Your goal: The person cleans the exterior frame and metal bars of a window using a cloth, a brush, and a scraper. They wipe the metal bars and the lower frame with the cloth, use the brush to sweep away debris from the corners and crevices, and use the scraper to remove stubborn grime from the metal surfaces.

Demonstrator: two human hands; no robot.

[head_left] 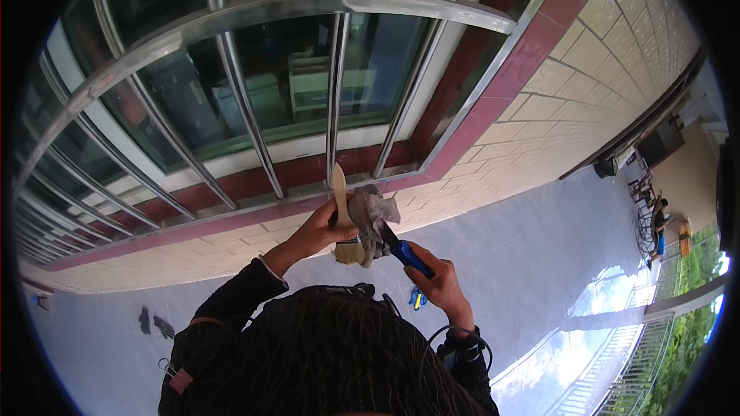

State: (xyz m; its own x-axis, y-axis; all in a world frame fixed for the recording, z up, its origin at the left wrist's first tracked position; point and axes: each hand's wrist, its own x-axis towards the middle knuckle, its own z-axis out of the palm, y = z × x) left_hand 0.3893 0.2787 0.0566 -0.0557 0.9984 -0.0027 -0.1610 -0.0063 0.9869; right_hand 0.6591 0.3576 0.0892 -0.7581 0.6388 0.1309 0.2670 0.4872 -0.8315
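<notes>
My left hand [328, 226] holds a flat paintbrush [341, 196] with a pale wooden handle pointing up and its bristles down. A crumpled grey cloth [370, 219] is bunched against the brush on its right side. My right hand [436, 280] grips the blue handle of a tool [411, 257]. The tool's dark blade reaches into the cloth, which hides its tip, so its exact kind cannot be told. Both hands are in front of a window sill of dark red tile [312, 203], below metal window bars [337, 98].
A tiled wall [520, 127] runs off to the right. Dark gloves [163, 326] and a blue and yellow item [417, 299] lie on the grey floor [509, 242]. Far right, a person [660, 228] is near chairs, with a railing [642, 358] below.
</notes>
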